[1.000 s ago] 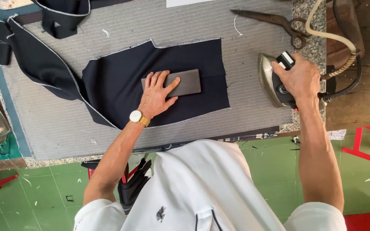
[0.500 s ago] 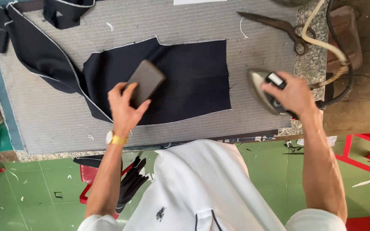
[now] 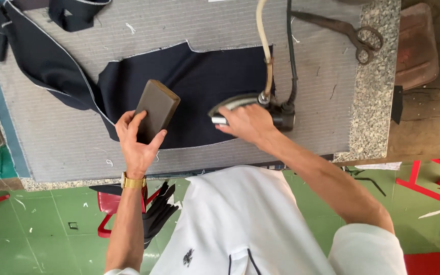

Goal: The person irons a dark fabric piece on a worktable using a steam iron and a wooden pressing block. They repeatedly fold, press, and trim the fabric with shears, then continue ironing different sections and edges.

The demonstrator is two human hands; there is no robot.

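I'm looking down on a grey striped pad (image 3: 67, 137) over a speckled stone table (image 3: 373, 102); green tiled floor (image 3: 42, 239) lies near, with red frames (image 3: 434, 178) at right.

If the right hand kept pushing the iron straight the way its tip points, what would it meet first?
Likely the dark block held in the left hand, across the navy fabric; height is hard to judge, so the iron in the right hand might pass below.
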